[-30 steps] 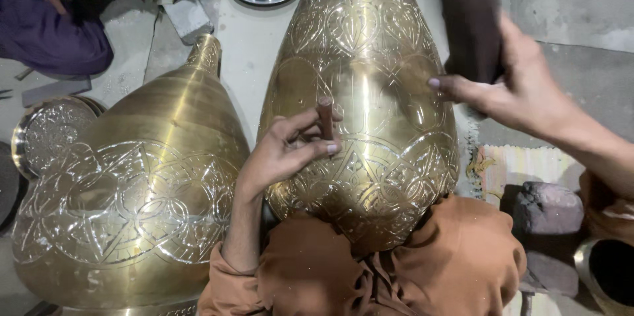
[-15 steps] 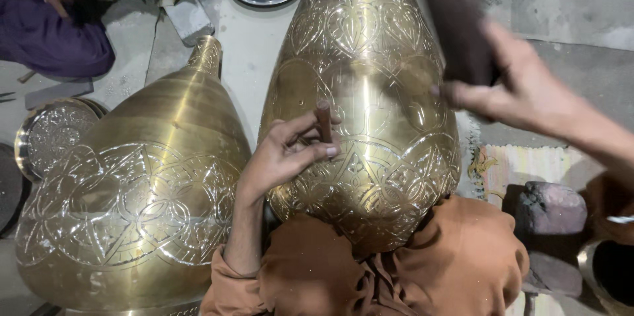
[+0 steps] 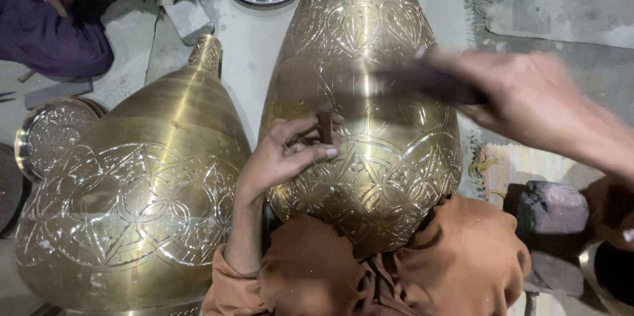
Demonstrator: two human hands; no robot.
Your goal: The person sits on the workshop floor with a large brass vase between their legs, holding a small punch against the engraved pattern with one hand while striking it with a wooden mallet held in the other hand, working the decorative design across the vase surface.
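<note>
Left hand pinches a chisel against the engraved brass vessel; right hand grips a blurred hammer.

Left hand pins chisel against engraved brass vessel.

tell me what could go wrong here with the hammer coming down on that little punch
1. The right hand swings a blurred dark hammer close to the left hand, whose fingers pinch the short punch; a miss could hit them.
2. The punch sits on the curved, shiny side of the brass vase, so it might skid and scratch the engraved pattern.
3. The vase rests on the person's lap and could roll.
</note>
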